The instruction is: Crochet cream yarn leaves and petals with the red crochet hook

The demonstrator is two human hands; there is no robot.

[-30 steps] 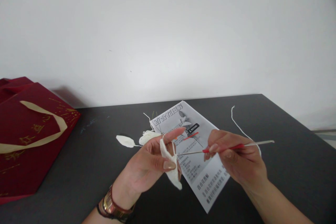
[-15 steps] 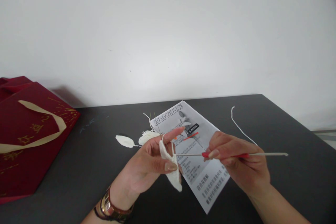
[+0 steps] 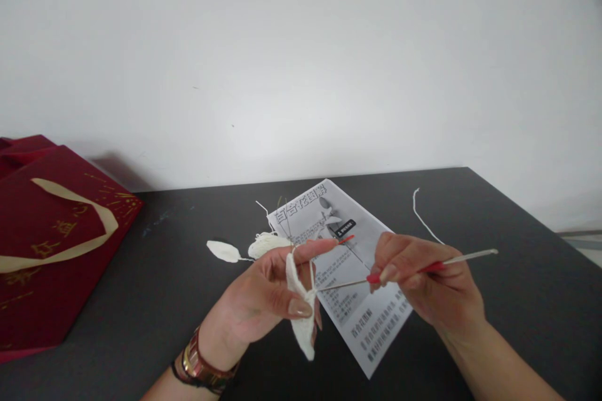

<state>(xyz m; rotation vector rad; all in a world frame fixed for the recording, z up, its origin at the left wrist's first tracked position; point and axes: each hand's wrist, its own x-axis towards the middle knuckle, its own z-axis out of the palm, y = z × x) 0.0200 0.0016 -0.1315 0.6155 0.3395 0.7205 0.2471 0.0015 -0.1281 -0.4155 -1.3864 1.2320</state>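
Crochet petal [image 3: 301,319] pinched in left hand [image 3: 263,301], right hand [image 3: 423,288] gripping hook [image 3: 414,269] w/ table edge near.

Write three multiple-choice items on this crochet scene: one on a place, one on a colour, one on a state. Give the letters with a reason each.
1. Where does the red bag lie?
A. at the table's left end
B. on the printed sheet
C. beside the right hand

2. What colour is the grip of the crochet hook?
A. blue
B. red
C. green

3. How is the white crocheted piece held?
A. lying loose on the table
B. hung on the bag's handle
C. pinched in the left hand, lifted above the table

Answers:
1 A: the bag lies at the left end of the dark table, far from the printed sheet.
2 B: red shows between the fingers of the right hand.
3 C: the thumb and fingers of the left hand pinch it, and its end hangs free.
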